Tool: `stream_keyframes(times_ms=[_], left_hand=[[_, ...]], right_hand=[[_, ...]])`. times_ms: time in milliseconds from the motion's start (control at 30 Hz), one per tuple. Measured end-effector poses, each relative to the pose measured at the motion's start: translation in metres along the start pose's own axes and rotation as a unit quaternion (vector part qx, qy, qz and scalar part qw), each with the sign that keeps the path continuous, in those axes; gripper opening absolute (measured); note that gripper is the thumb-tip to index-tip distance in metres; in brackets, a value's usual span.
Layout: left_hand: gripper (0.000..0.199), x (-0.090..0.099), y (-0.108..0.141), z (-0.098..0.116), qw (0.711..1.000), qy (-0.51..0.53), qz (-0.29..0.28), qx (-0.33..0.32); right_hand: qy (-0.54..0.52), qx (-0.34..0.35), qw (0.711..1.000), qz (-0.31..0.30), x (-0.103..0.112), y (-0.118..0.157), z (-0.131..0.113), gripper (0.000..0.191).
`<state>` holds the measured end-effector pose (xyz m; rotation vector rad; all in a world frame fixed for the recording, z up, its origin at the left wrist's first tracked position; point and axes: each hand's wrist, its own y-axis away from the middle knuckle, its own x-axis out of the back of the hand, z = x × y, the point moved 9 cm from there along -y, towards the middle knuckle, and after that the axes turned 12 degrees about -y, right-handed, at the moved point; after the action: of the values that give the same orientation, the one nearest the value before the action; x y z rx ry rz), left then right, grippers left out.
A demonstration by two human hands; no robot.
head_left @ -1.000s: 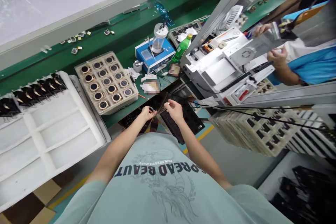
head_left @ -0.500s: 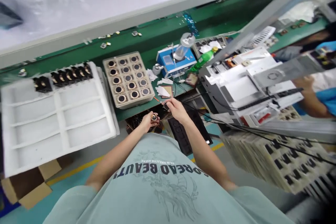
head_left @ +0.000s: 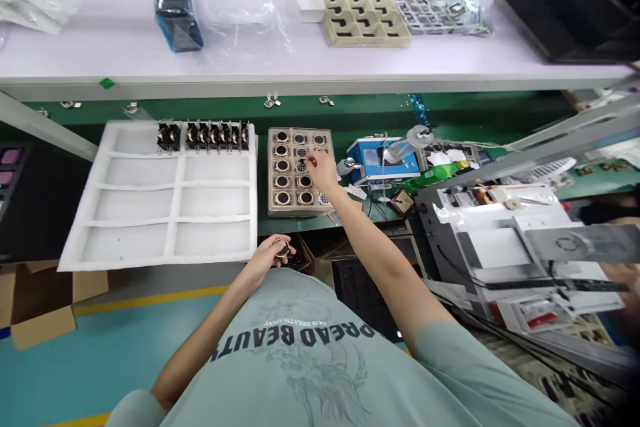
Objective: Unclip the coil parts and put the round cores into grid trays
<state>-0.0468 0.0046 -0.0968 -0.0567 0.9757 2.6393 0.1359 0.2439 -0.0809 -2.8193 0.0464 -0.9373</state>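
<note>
My left hand is closed round a watch case with a gold-coloured rim and a dark round face, low in front of my shirt. Stretched forward, my right hand is over the clear tray. Its thumb and fingers are pinched at a middle compartment, on a small dark piece I cannot make out well. Several gold-rimmed round watch cases, like this dark-faced one, sit in the tray's compartments. My right hand and forearm hide part of its right column.
A white foam tray with black parts along its far row lies left. Right of the clear tray stand a blue device, a green bottle and a grey machine. A white shelf crosses above the bench.
My right hand has moved from beside my left hand forward onto the clear tray. My left hand still holds the watch case. The view has swung, showing more of the shelf.
</note>
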Motion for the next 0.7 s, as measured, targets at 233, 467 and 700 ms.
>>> stream_keyframes(times_ms=[233,467,700], left_hand=[[0.033,0.021,0.008,0.003,1.0,0.006,0.024,-0.007],[0.023,0.029,0.003,0.015,0.999,-0.009,0.035,-0.019],[0.056,0.031,-0.027,0.051,0.988,-0.089,0.05,-0.116]], right_hand=[[0.036,0.027,0.997,-0.063,-0.014,0.015,0.002,0.03],[0.049,0.009,0.998,-0.033,-0.014,0.018,-0.01,0.021],[-0.139,-0.005,0.98,-0.142,-0.016,0.072,-0.069,0.029]])
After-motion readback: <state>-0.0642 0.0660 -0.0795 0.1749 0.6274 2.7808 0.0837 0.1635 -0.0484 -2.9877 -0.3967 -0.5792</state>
